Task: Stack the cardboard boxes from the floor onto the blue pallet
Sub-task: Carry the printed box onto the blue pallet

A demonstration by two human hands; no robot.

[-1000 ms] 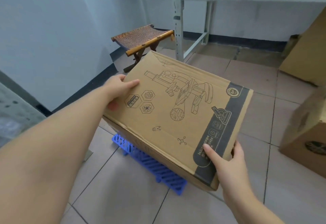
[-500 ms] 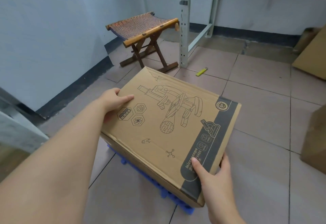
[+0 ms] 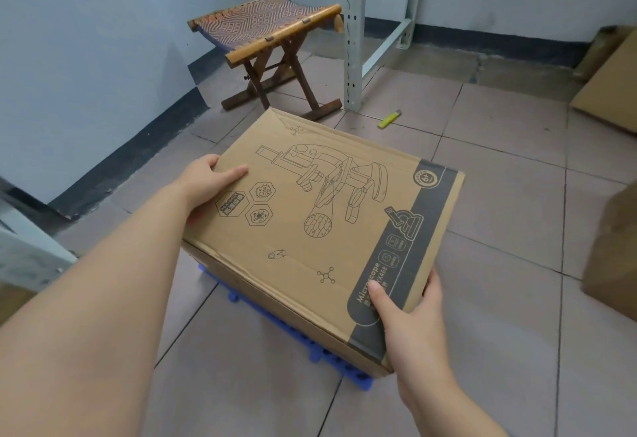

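Since a second ago my view has tipped down: the box sits lower in my sight, and a yellow cutter (image 3: pixel 389 119) has come into sight on the tiles. At nine o'clock my left hand (image 3: pixel 206 180) grips the cardboard box (image 3: pixel 310 230) at its left edge, thumb flat on top, the other fingers curled under out of sight. The box is smooth brown corrugated card, rectangular, printed with a line-drawn microscope and a dark grey band; it covers the blue pallet (image 3: pixel 331 357), a ribbed plastic grid showing below its near edge, though I cannot tell if they touch. At twelve o'clock stands a folding wooden stool (image 3: pixel 272 33) with a woven seat. At five o'clock my right hand (image 3: pixel 410 319) clamps the near right corner, thumb pressed on the band.
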